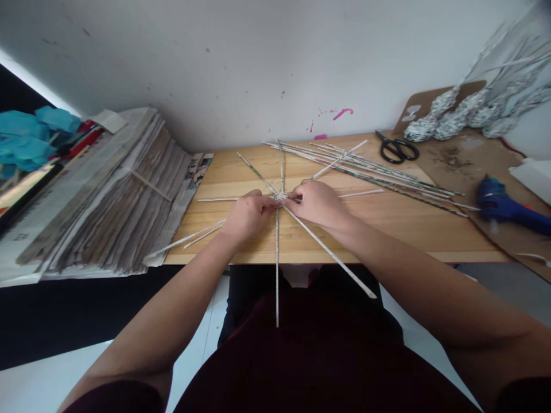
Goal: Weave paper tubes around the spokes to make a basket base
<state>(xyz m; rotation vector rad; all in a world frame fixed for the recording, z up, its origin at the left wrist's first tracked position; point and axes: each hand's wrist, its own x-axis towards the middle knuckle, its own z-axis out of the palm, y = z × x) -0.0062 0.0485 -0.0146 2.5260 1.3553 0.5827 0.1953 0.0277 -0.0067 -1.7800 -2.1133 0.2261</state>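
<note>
- Your left hand (249, 212) has its fingertips pinched on the left side of the hub (280, 196), and your right hand (321, 202) pinches the right side. So both are grasping the paper-stick star (277, 246), which lies mid-table in front of you.
- If either pinch slackens, I'd guess the hub loosens and the spokes splay unevenly.
- Two spokes stick out past the table (408, 232) edge toward your lap, so leaning in could bend them imo.
- Upper-right spoke crosses the loose sticks (379, 178); turning the star might snag that pile.
- Spoke count: seven singles, plus two ends at lower left. Your left hand hides where those join.
- Loose sticks: overlapping, can't get a clean number.
- One pair of scissors (396, 151), one glue gun (499, 202), one newspaper stack (116, 198).
</note>
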